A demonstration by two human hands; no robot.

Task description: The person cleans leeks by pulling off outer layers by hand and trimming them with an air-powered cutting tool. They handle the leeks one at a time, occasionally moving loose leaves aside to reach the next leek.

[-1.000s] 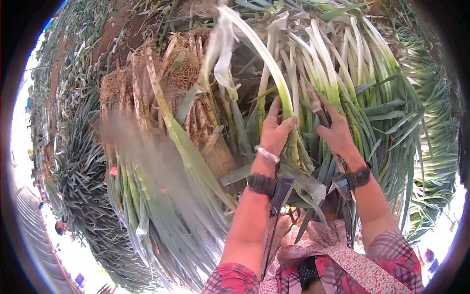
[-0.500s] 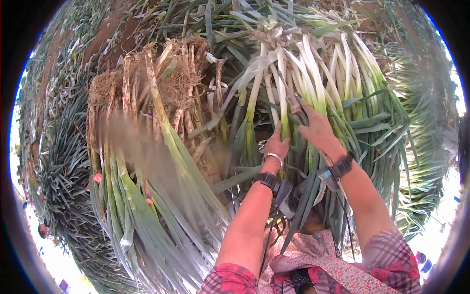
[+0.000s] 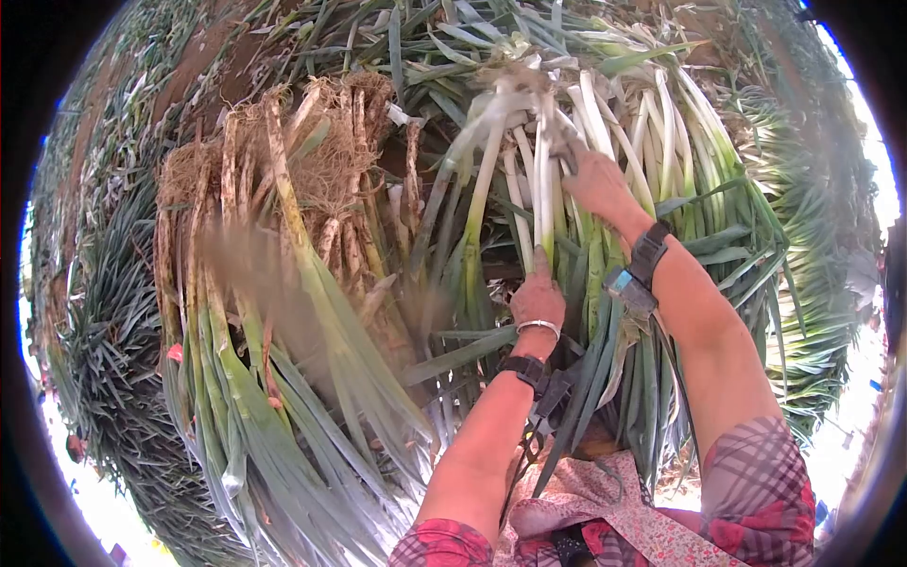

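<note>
My left hand (image 3: 539, 300) is closed around the lower shaft of a leek (image 3: 542, 194), whose white part points away from me. My right hand (image 3: 599, 185) reaches farther up beside that shaft with its fingers curled. At its fingertips is a narrow dark shape, smeared by motion, that I cannot make out. To the right lies a pile of clean white-stemmed leeks (image 3: 667, 142), roots away from me and green leaves toward me. On the left is a pile of soil-covered leeks (image 3: 248, 175) with brown roots and dry outer skins.
Cut or loose green leaves (image 3: 444, 42) are strewn behind both piles. A long row of more leeks (image 3: 803, 255) lines the right side. Dense green leaves (image 3: 123, 350) fill the left. A blurred smear covers part of the left pile.
My right hand has moved up along the leek toward its root end. My left hand has shifted slightly down, toward me, still on the shaft. The view has tilted a little.
</note>
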